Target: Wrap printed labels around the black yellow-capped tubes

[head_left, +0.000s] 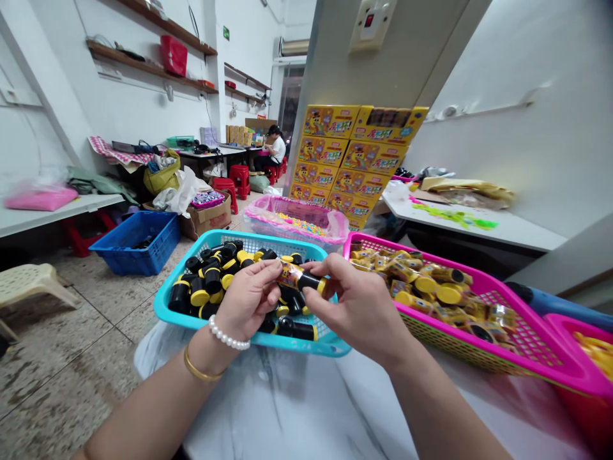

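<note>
Over the turquoise basket, my left hand pinches a yellow printed sleeve between thumb and fingers. My right hand grips a small black container with a yellow cap, its thumb below and fingers above. The container's far end meets the sleeve; how far it reaches inside I cannot tell. Beneath both hands, the basket is filled with similar black containers with yellow caps. Right of my right hand, a pink basket holds many containers in printed yellow sleeves.
The baskets stand on a white marbled table. Behind them is a pink-lined basket of small colourful pieces. Yellow printed boxes are stacked by a pillar. A blue crate sits on the floor at left; a person sits far back.
</note>
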The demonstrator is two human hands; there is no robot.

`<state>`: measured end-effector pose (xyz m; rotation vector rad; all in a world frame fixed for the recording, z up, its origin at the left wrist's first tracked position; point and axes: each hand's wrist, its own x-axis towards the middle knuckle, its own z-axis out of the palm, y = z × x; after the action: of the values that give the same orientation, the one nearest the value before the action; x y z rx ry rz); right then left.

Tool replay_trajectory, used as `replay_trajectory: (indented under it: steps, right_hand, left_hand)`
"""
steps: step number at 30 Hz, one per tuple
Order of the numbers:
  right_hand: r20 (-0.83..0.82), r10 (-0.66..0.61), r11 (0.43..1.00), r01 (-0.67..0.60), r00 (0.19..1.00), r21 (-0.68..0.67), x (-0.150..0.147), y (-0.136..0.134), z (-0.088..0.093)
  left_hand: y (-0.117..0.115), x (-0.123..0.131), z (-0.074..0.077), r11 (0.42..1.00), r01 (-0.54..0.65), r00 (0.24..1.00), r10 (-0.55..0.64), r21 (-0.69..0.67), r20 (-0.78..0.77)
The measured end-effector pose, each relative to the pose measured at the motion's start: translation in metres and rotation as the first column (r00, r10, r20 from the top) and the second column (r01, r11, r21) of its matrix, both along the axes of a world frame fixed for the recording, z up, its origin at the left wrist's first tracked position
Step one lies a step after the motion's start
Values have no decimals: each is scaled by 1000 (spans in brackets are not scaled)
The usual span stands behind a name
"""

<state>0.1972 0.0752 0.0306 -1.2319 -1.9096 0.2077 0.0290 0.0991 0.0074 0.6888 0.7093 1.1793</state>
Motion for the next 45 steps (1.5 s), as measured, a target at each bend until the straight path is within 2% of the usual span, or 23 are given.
replay_trajectory:
  steps: [4,7,8,12,16,18,21,24,27,29,32,33,35,37,38,40,43,45]
  right_hand:
    - [-124,-35,998,41,992,53,2,5,-3]
    - [-179,42,999,-38,983,26,6,6,-2]
    - [-191,80,997,-78,978,16,8,6,-1]
    - [-187,220,974,-227,957,-18,13,4,5]
    - [-182,266,957,-282,947,-67,18,3,8]
    - [-155,265,959,-277,952,-61,19,3,9]
    - [-77,290,957,-290,954,11,19,2,10]
    - [-3,299,947,-296,954,128,17,1,11]
    - [16,279,938,-276,960,210,16,2,9]
    - [-50,258,955,-247,965,165,14,4,5]
    - [-349,192,968,-235,917,-88,10,8,-4]
    - [-461,156,943,-271,873,-194,8,10,-6]
    - [-627,88,850,-387,774,-357,6,14,-10]
    - [-691,58,757,-483,721,-441,6,18,-13]
    - [-698,60,731,-507,714,-456,6,19,-13]
    - [-688,99,719,-530,719,-450,9,21,-13]
    - [-671,222,735,-574,708,-362,13,22,-13]
    - [-669,297,754,-597,681,-273,13,22,-14]
  left_hand:
    - [-5,3,-2,982,-150,978,165,118,-130]
    - [-5,2,-3,944,-263,949,291,201,-122]
    - [-5,1,-2,944,-244,954,275,224,-122]
    - [-5,-2,0,964,31,978,25,263,-205]
    - [-7,-1,-2,961,9,975,53,275,-215]
    - [-8,0,-4,959,39,976,24,282,-216]
    - [-10,2,-4,954,91,982,-38,285,-187]
    - [-11,3,-1,968,122,987,-96,217,-129]
    - [-8,1,0,973,157,976,-127,168,-177]
    - [-6,0,-1,965,113,971,-58,235,-231]
    - [-7,1,-3,916,-8,966,110,401,-233]
    - [-8,1,-3,898,-34,963,147,439,-228]
    - [-9,1,-3,882,-30,956,163,471,-244]
    - [-9,1,-3,893,10,947,136,449,-291]
    - [-9,1,-4,904,24,944,119,426,-306]
    - [-7,1,-5,931,34,948,85,364,-306]
    - [-5,2,-6,958,51,966,26,283,-259]
    - [-4,2,-5,965,112,975,-61,236,-214]
